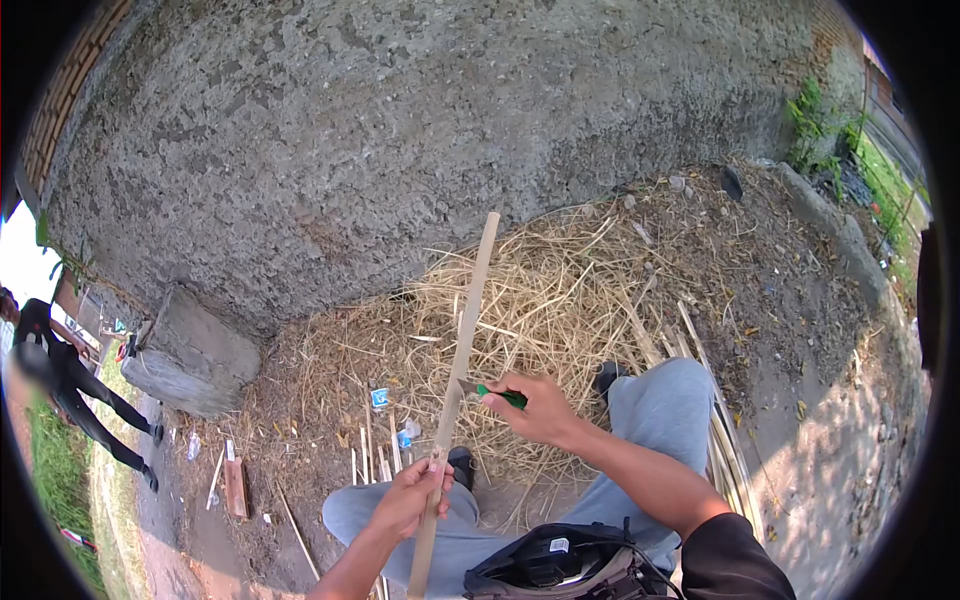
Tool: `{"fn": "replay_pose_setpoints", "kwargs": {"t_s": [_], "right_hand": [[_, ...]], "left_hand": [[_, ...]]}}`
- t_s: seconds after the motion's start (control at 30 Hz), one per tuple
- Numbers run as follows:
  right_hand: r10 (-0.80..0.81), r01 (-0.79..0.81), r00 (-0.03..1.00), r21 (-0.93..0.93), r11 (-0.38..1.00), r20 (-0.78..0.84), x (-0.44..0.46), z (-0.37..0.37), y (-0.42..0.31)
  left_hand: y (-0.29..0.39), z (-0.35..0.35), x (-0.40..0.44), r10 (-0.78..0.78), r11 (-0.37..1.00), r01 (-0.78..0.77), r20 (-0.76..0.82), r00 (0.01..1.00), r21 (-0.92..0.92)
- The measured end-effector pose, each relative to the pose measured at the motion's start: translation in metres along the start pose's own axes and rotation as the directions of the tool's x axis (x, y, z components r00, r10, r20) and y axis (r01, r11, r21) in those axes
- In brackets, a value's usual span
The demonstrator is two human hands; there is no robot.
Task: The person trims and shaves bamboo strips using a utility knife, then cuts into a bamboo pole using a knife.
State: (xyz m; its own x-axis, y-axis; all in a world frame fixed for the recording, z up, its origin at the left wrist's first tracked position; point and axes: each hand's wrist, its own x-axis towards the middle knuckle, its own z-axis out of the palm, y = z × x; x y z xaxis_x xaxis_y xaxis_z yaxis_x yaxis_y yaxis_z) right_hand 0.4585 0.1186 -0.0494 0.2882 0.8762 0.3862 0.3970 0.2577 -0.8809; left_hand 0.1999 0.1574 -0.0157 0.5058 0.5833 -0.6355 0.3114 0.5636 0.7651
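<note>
A long, flat strip that looks like bamboo (pixel 470 320) slants up between my knees, its far end over a heap of shavings. My left hand (pixel 412 498) is closed around its lower part. In my right hand (pixel 537 408) is a knife with a green handle (pixel 508 396), fingers wrapped round the grip. The knife's blade (pixel 467 385) meets the strip's edge about midway along the visible length. Part of the handle is hidden inside my right fist.
Pale shavings (pixel 530 290) pile up before a rough grey wall (pixel 420 130). More strips (pixel 735 460) lie beside my right leg. A stone block (pixel 195 350) stands at the left, and another person (pixel 75 375) is beyond it. A black bag (pixel 560 560) sits at my waist.
</note>
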Motion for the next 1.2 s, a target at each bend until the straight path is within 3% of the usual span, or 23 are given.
{"fn": "replay_pose_setpoints", "kwargs": {"t_s": [0.13,0.2,0.33,0.37,0.43,0.63,0.83,0.9,0.93,1.03,1.2], "right_hand": [[-0.001,0.004,0.997,-0.038,0.999,0.08,-0.007,0.003,-0.002],[-0.035,0.037,0.998,-0.027,0.999,0.06,-0.013,0.008,-0.001],[-0.07,0.07,0.997,-0.009,0.998,0.037,-0.016,0.008,-0.002],[-0.069,0.07,0.997,-0.009,0.998,0.039,-0.016,0.009,0.001],[-0.246,0.246,0.969,-0.034,0.969,-0.019,-0.016,0.012,0.007],[-0.335,0.332,0.942,-0.104,0.937,-0.004,-0.019,0.008,-0.006],[-0.384,0.355,0.923,-0.328,0.876,-0.027,-0.021,0.006,-0.006],[-0.398,0.36,0.917,-0.356,0.863,-0.037,-0.019,0.006,-0.003],[-0.411,0.365,0.911,-0.376,0.852,-0.046,-0.019,0.006,-0.002],[-0.445,0.383,0.893,-0.411,0.827,-0.065,-0.017,0.001,-0.007],[-0.433,0.353,0.894,-0.412,0.84,-0.117,-0.013,-0.004,0.002]], "left_hand": [[0.01,0.004,0.018,-0.004,1.0,0.004,0.029,1.0,0.008],[0.013,0.013,0.023,0.125,0.991,-0.119,-0.104,0.987,0.06],[0.016,0.023,0.026,0.165,0.986,-0.158,-0.18,0.97,0.051],[0.017,0.024,0.027,0.127,0.991,-0.119,-0.171,0.977,0.053],[0.017,0.026,0.03,0.088,0.995,-0.08,-0.162,0.983,0.054],[0.025,0.034,0.039,0.06,0.998,-0.06,-0.08,0.995,0.007],[0.025,0.045,0.043,0.043,0.999,-0.041,-0.055,0.998,0.036],[0.022,0.05,0.046,0.183,0.979,-0.164,-0.162,0.97,0.121],[0.022,0.052,0.046,0.182,0.979,-0.163,-0.158,0.971,0.124],[0.028,0.057,0.041,0.168,0.982,-0.151,-0.164,0.972,0.113],[0.032,0.06,0.034,0.018,1.0,-0.018,-0.012,1.0,0.002]]}}
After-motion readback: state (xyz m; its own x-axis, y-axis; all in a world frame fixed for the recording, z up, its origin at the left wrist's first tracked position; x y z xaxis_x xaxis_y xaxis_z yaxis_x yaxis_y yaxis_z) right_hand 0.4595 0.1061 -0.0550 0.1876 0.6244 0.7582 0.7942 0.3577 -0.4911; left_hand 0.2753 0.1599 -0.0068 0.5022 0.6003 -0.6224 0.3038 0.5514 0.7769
